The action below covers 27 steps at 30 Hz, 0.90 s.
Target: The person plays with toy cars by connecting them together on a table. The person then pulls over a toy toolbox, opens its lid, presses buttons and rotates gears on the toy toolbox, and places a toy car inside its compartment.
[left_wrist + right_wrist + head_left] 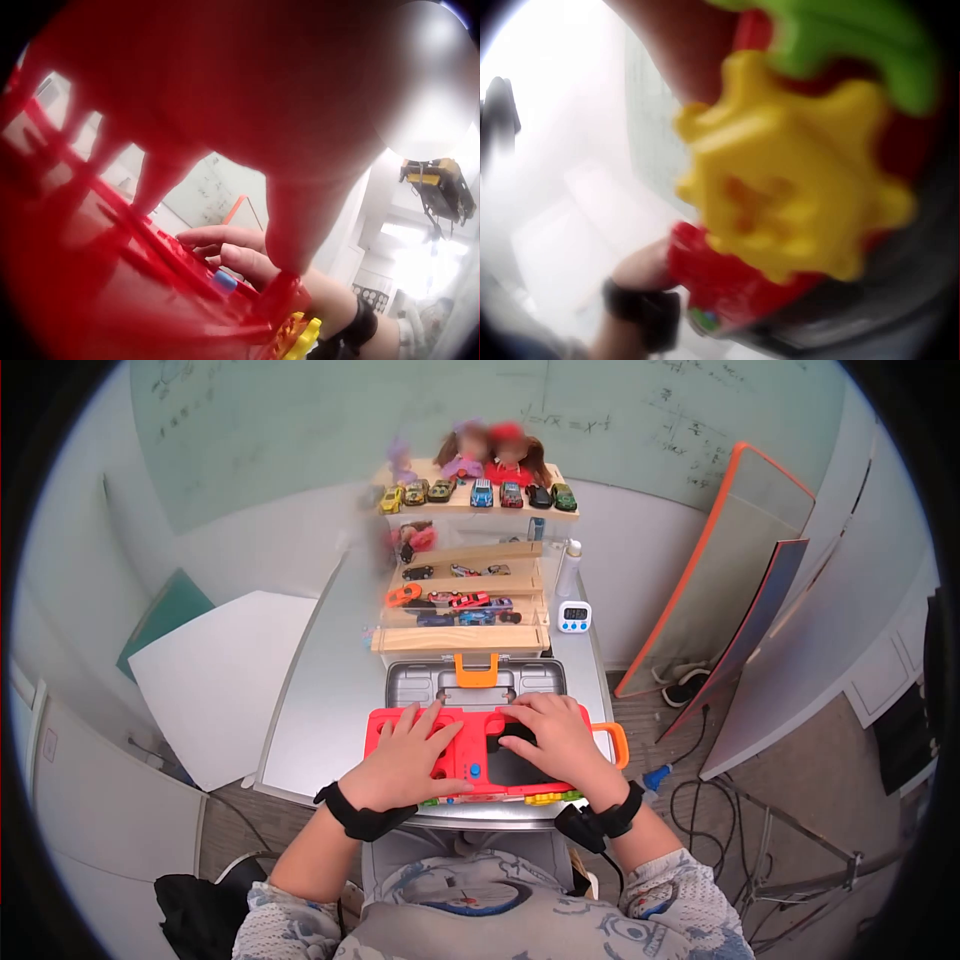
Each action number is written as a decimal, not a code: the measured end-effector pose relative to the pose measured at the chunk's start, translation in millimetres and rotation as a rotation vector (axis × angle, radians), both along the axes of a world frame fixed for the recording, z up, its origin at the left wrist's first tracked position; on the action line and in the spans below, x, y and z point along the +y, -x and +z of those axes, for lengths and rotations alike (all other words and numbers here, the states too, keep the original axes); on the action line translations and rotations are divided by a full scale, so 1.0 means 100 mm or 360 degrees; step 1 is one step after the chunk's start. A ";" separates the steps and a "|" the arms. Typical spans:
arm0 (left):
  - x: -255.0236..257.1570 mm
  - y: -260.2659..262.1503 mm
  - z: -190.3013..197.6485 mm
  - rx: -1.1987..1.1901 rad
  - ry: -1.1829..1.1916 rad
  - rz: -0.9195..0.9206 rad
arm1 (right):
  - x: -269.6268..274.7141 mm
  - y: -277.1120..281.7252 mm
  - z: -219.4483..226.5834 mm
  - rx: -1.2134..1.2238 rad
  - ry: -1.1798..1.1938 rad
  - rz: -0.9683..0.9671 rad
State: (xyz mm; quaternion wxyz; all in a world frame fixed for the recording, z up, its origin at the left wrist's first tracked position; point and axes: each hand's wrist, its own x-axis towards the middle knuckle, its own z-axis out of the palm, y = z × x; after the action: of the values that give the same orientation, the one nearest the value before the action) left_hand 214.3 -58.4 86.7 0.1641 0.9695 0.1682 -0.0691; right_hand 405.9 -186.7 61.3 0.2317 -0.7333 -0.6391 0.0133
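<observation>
A red plastic toy panel (pixel 470 735) lies in front of the person, with a blue knob (pixel 475 771) and a dark recess (pixel 515 768) in its top. My left hand (pixel 400 760) rests on its left part, fingers spread; in the left wrist view the fingertips press on the red surface. My right hand (pixel 562 740) lies over the right part, thumb across the dark recess and fingers near the far edge. Along the near side sit a yellow gear (pixel 787 180) and a green gear (pixel 840 34), both large in the right wrist view.
Just behind is a grey case part (pixel 402 678) with an orange handle (pixel 476 676); another orange handle (pixel 622 745) sticks out right. Farther back stand wooden shelves (pixel 460 639) of toy cars, dolls (pixel 510 468), a white timer (pixel 574 617) and a white bottle (pixel 568 568).
</observation>
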 end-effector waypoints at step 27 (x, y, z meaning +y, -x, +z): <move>-0.07 0.07 -0.21 -0.0241 0.0014 0.0147 | -0.01 -0.06 -0.12 0.0232 -0.0075 -0.0006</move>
State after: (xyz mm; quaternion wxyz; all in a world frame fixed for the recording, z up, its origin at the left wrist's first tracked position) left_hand 207.3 -65.3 65.3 0.1834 0.9625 0.1994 0.0112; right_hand 412.1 -187.9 49.4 0.2949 -0.7258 -0.6194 0.0510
